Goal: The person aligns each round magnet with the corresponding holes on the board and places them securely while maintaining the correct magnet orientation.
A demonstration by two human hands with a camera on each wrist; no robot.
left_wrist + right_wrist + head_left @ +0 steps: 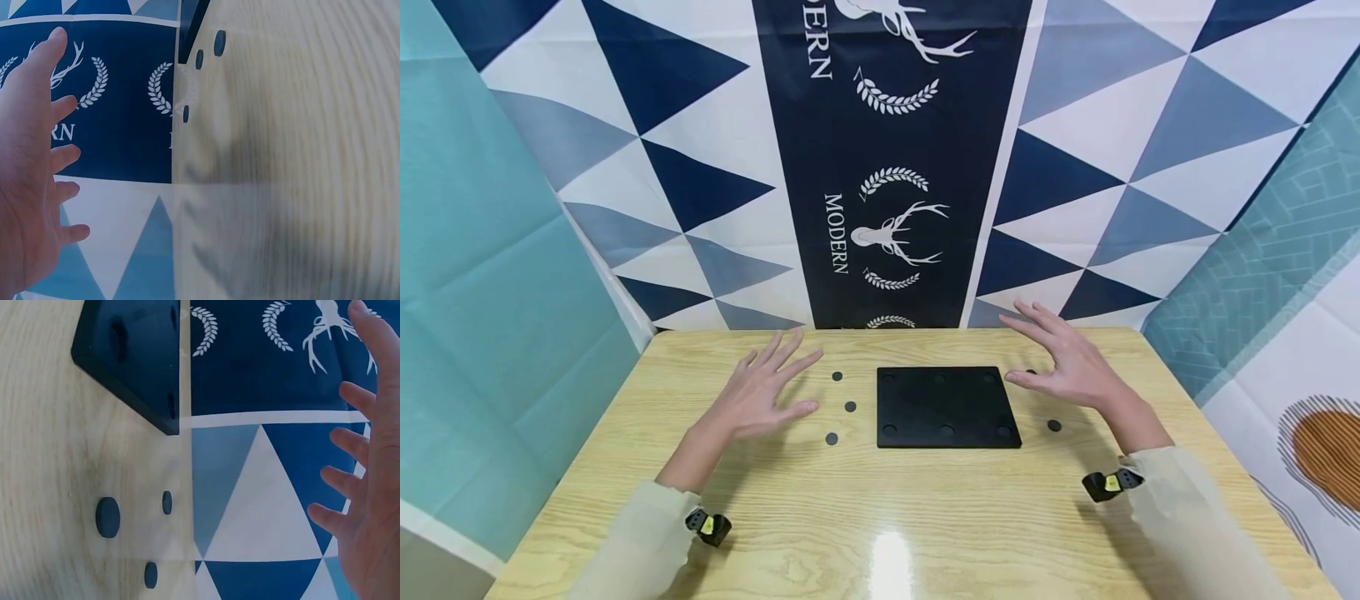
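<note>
A black rectangular board (946, 408) with shallow round recesses along its near and far edges lies on the wooden table. Left of it are three small dark discs, a far one (837, 377), a middle one (850, 407) and a near one (831, 438). My left hand (760, 398) hovers beside these discs, fingers spread, holding nothing. On the board's other side my right hand (1067, 362) is raised with fingers apart, also holding nothing. A near disc (1054, 425) lies below it. The right wrist view shows three discs there, including a large-looking one (108, 517); the hand partly hides them in the head view.
The light wooden table (805, 508) meets a patterned cloth backdrop (887, 167) at its far edge. Teal cloth (497, 292) hangs at the left side, and more patterned cloth (1285, 358) at the right. Each wrist wears a small black camera, the left one (709, 527) and the right one (1111, 483).
</note>
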